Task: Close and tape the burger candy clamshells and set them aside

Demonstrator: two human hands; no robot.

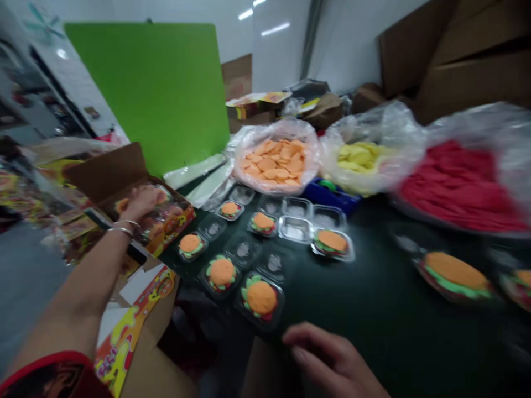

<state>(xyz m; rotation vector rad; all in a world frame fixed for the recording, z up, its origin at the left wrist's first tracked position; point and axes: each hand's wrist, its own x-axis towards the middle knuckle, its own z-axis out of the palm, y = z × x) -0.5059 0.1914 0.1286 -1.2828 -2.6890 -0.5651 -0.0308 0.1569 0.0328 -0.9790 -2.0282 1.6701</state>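
Observation:
My left hand [140, 202] reaches into an open printed carton [172, 221] at the left and rests on the packed burger candies inside; its fingers curl down, and what they grip is hidden. A bracelet sits on that wrist. My right hand [332, 362] lies at the near edge of the dark table [373, 309], fingers loosely bent and apart, holding nothing. Several clear plastic trays [296, 229] stand in the middle, some holding burger-shaped gummies [261, 297], others bare.
Plastic bags at the back hold orange pieces [276, 160], yellow pieces [359, 157] and red strips [460, 185]. A green board [157, 88] stands behind. More filled trays [454, 273] lie at the right. A yellow printed box [136, 309] sits near my left arm.

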